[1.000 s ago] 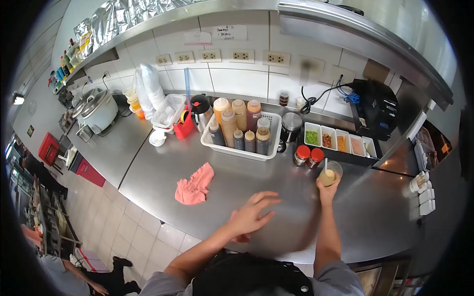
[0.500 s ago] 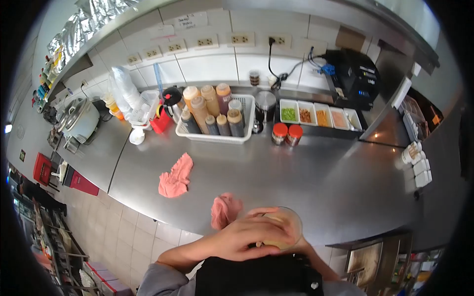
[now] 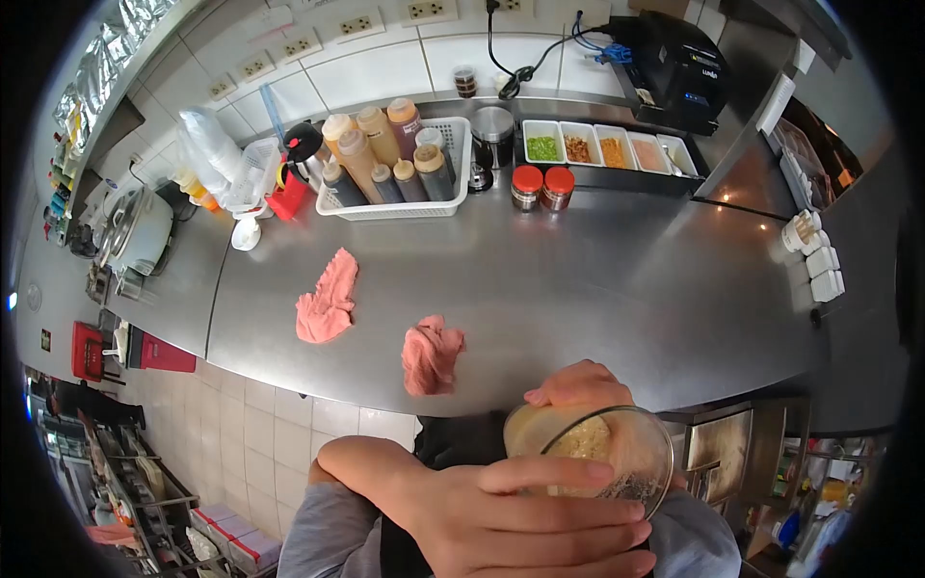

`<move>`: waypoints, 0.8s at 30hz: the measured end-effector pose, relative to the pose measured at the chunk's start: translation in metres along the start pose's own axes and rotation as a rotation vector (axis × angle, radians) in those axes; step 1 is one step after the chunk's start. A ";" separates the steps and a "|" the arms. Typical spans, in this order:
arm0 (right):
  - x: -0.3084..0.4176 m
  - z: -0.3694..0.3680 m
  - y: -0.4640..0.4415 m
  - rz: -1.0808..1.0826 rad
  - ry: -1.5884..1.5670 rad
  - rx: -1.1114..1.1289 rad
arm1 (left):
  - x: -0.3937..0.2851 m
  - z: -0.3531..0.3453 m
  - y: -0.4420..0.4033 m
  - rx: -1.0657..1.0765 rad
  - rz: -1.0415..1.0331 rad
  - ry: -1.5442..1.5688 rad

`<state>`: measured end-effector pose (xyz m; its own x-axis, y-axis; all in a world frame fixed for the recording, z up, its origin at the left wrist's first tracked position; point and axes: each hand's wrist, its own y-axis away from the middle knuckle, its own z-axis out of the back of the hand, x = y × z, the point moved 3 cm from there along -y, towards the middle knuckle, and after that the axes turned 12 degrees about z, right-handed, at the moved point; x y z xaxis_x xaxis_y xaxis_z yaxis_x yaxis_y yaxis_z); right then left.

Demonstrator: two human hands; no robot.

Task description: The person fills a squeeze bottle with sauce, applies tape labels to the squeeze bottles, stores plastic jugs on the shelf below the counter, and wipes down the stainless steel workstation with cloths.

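Note:
A clear glass (image 3: 626, 453) with pale, frothy liquid is tilted in front of my body, its round mouth turned toward the right and up. My right hand (image 3: 583, 385) wraps it from the far side, fingers bent over the glass. Across its near side lies my left hand (image 3: 540, 520), fingers stretched out and spread along the rim; its thumb is hidden. Just beyond the hands, a crumpled pink cloth (image 3: 433, 354) rests near the counter's front edge. Another pink cloth (image 3: 328, 299) lies farther left.
On the steel counter (image 3: 540, 279), a white basket (image 3: 395, 209) holds several squeeze bottles. Two red-lidded jars (image 3: 542, 188) stand before a rack of topping trays (image 3: 607, 149). A black printer (image 3: 679, 72) sits at the back right, a rice cooker (image 3: 140, 231) far left.
The glass has tilted and moved right and nearer the camera, exposing its mouth. My left hand has slid off the top to the near side. The view has shifted, so the counter appears higher.

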<state>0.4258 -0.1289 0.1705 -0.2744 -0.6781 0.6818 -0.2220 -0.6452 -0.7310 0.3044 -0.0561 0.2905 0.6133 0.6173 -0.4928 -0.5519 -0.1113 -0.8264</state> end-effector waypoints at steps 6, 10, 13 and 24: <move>0.005 0.000 -0.001 0.098 -0.040 -0.060 | -0.014 -0.007 0.002 -0.065 0.141 0.037; 0.007 0.005 -0.004 0.107 0.048 -0.049 | -0.011 -0.003 -0.002 0.062 0.136 0.035; 0.005 0.005 -0.006 0.115 0.057 -0.030 | -0.011 -0.011 -0.002 -0.046 0.161 0.034; 0.000 0.013 -0.016 0.204 0.187 -0.046 | 0.004 -0.006 -0.007 -0.089 0.147 0.036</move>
<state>0.4418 -0.1232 0.1819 -0.4850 -0.7126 0.5069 -0.1855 -0.4826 -0.8560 0.3139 -0.0570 0.2926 0.5509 0.5610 -0.6179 -0.5859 -0.2673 -0.7650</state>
